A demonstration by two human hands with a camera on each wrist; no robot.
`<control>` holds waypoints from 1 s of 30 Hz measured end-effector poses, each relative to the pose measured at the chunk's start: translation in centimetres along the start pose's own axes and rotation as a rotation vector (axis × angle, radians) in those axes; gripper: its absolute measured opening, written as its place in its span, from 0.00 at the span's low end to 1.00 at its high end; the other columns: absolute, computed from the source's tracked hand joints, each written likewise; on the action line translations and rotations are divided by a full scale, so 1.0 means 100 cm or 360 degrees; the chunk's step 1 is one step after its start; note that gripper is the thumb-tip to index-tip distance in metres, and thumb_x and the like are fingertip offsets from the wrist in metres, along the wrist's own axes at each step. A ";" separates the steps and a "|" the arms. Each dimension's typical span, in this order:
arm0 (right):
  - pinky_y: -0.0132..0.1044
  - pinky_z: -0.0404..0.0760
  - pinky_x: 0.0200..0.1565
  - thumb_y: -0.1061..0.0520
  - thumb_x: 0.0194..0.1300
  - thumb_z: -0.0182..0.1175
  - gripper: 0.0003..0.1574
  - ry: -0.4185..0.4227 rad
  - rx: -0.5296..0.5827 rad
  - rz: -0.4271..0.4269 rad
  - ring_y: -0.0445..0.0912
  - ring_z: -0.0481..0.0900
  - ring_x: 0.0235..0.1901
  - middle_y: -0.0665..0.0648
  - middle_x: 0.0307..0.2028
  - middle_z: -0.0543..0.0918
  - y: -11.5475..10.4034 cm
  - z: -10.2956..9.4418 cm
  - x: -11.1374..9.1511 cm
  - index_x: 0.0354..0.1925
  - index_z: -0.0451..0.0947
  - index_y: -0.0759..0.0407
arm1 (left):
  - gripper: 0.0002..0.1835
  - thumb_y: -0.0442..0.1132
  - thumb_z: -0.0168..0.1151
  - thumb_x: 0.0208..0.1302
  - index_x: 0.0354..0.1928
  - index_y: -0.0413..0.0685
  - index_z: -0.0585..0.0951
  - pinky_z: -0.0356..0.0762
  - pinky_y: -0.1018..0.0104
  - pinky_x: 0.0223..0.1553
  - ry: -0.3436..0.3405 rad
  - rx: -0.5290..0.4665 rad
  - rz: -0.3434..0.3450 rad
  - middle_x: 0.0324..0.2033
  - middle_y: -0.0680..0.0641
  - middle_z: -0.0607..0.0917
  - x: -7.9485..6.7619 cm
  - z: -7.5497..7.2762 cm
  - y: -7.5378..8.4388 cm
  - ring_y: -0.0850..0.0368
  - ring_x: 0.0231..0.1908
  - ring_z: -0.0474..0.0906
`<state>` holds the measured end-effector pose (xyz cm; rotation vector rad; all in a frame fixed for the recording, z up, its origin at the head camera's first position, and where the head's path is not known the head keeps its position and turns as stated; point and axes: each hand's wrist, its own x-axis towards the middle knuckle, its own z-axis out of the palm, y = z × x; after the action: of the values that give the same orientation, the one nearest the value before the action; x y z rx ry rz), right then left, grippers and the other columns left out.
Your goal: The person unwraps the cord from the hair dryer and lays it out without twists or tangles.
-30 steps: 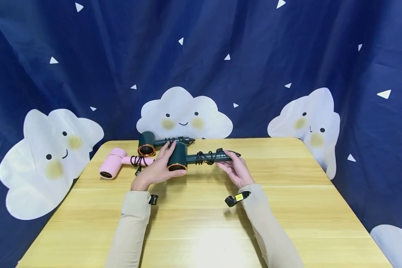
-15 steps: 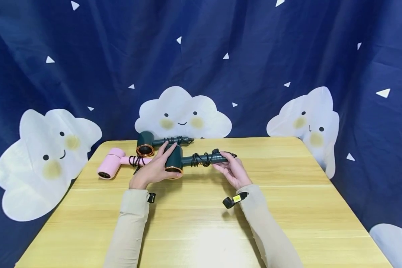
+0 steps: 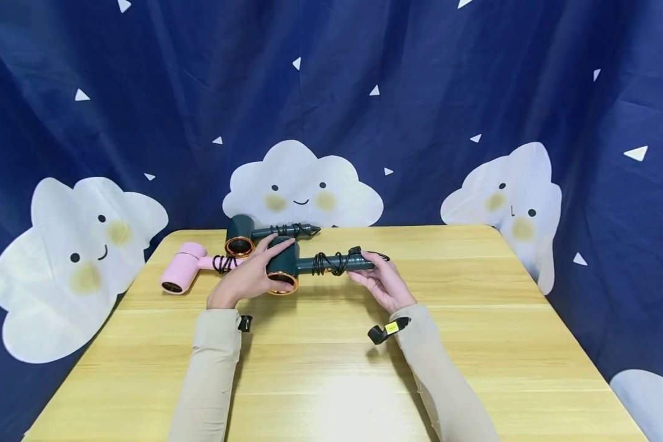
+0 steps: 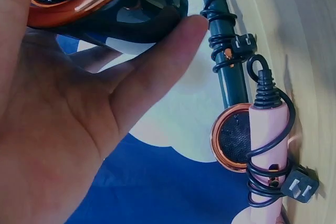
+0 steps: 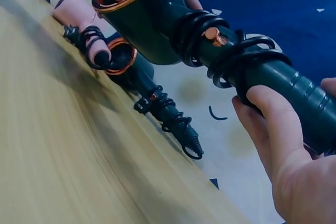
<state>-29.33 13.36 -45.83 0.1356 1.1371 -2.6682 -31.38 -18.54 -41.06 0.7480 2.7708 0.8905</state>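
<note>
Both hands hold a dark green hair dryer (image 3: 282, 258) with a copper-coloured rim, its handle pointing right. My left hand (image 3: 247, 277) grips the barrel, thumb at the front rim and fingers over the far side. At the handle's end, my right hand (image 3: 385, 283) holds on with its thumb and fingers. A black cord is wound round the handle, and a copper-coloured button shows in the right wrist view. The right wrist view shows this dryer (image 5: 149, 30) raised over the table. Part of the barrel is hidden behind my left hand.
Behind the left hand lies a second dark green hair dryer (image 3: 240, 229), its cord wrapped too. A pink hair dryer (image 3: 183, 268) lies left of it, handle partly covered by the hand. The wooden table (image 3: 475, 368) ends at a blue cloud-patterned curtain (image 3: 331, 73).
The held hair dryer and both hands have shifted a little to the left. The view has also shifted slightly. The other two hair dryers stay put on the table.
</note>
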 end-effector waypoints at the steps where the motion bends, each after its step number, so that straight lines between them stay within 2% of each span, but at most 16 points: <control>1: 0.42 0.86 0.53 0.62 0.79 0.51 0.25 -0.0005 -0.0002 0.0001 0.50 0.90 0.46 0.62 0.47 0.86 -0.001 0.000 0.000 0.68 0.65 0.72 | 0.57 0.54 0.81 0.52 0.81 0.76 0.56 0.75 0.36 0.63 0.0007 -0.0005 0.0013 0.84 0.43 0.40 0.000 -0.001 0.000 0.28 0.76 0.57; 4: 0.43 0.86 0.53 0.63 0.78 0.52 0.24 -0.0029 0.0007 0.0005 0.51 0.90 0.47 0.63 0.48 0.85 -0.003 0.000 0.000 0.68 0.66 0.71 | 0.56 0.54 0.82 0.52 0.80 0.75 0.58 0.76 0.36 0.62 0.0025 -0.0007 0.0055 0.83 0.42 0.42 0.001 -0.002 -0.001 0.27 0.74 0.61; 9: 0.45 0.85 0.55 0.63 0.77 0.54 0.30 -0.0093 0.0000 0.0021 0.54 0.89 0.50 0.65 0.50 0.86 -0.004 -0.005 -0.003 0.72 0.63 0.72 | 0.55 0.55 0.82 0.51 0.79 0.76 0.60 0.77 0.36 0.60 0.0036 0.0013 0.0095 0.82 0.40 0.48 -0.001 -0.002 -0.002 0.29 0.69 0.68; 13: 0.49 0.81 0.61 0.64 0.78 0.54 0.21 -0.0185 -0.0031 0.0043 0.54 0.88 0.52 0.65 0.53 0.84 -0.006 -0.012 -0.005 0.66 0.71 0.68 | 0.54 0.56 0.83 0.50 0.78 0.77 0.62 0.78 0.38 0.59 0.0036 -0.0003 0.0111 0.80 0.39 0.51 -0.002 0.000 -0.003 0.31 0.67 0.71; 17: 0.54 0.73 0.66 0.62 0.79 0.54 0.09 -0.0355 -0.0103 0.0070 0.56 0.88 0.54 0.64 0.55 0.83 -0.013 -0.020 -0.008 0.52 0.78 0.62 | 0.52 0.56 0.83 0.49 0.76 0.80 0.65 0.79 0.40 0.58 0.0036 -0.0032 0.0130 0.79 0.41 0.53 -0.001 0.001 -0.004 0.34 0.66 0.72; 20: 0.57 0.70 0.67 0.56 0.79 0.54 0.12 -0.0562 -0.0141 0.0107 0.62 0.84 0.59 0.63 0.57 0.83 -0.021 -0.030 -0.011 0.54 0.77 0.60 | 0.51 0.57 0.83 0.49 0.75 0.79 0.66 0.80 0.40 0.58 0.0030 -0.0063 0.0144 0.79 0.42 0.54 -0.001 0.000 -0.004 0.35 0.65 0.73; 23: 0.57 0.73 0.67 0.45 0.80 0.49 0.26 -0.0770 -0.0182 0.0164 0.69 0.75 0.66 0.65 0.60 0.83 -0.028 -0.040 -0.012 0.67 0.64 0.57 | 0.50 0.56 0.83 0.49 0.75 0.76 0.68 0.79 0.39 0.58 0.0035 -0.0093 0.0157 0.80 0.43 0.53 -0.002 -0.001 -0.003 0.33 0.67 0.70; 25: 0.58 0.73 0.68 0.37 0.79 0.45 0.38 -0.0813 -0.0175 0.0207 0.70 0.71 0.68 0.68 0.60 0.82 -0.032 -0.045 -0.012 0.73 0.50 0.56 | 0.50 0.55 0.84 0.48 0.75 0.75 0.69 0.78 0.39 0.59 0.0042 -0.0114 0.0156 0.80 0.43 0.53 -0.003 -0.002 -0.002 0.33 0.69 0.68; 28: 0.56 0.77 0.66 0.30 0.77 0.41 0.49 -0.0675 -0.0188 0.0257 0.66 0.80 0.63 0.71 0.58 0.80 -0.035 -0.048 -0.010 0.77 0.34 0.55 | 0.50 0.54 0.84 0.48 0.75 0.74 0.69 0.78 0.38 0.59 0.0044 -0.0116 0.0153 0.80 0.43 0.53 -0.004 -0.003 -0.001 0.32 0.70 0.66; 30: 0.52 0.81 0.62 0.31 0.77 0.43 0.52 -0.0497 -0.0186 0.0261 0.60 0.87 0.55 0.68 0.60 0.74 -0.036 -0.047 -0.008 0.78 0.31 0.57 | 0.50 0.54 0.84 0.48 0.75 0.75 0.69 0.78 0.38 0.59 0.0041 -0.0115 0.0149 0.80 0.43 0.53 -0.005 -0.003 -0.001 0.32 0.70 0.67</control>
<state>-29.49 19.31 -46.47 -0.1934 1.1218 -2.3681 -31.11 -19.03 -40.86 0.8661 2.7286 1.0182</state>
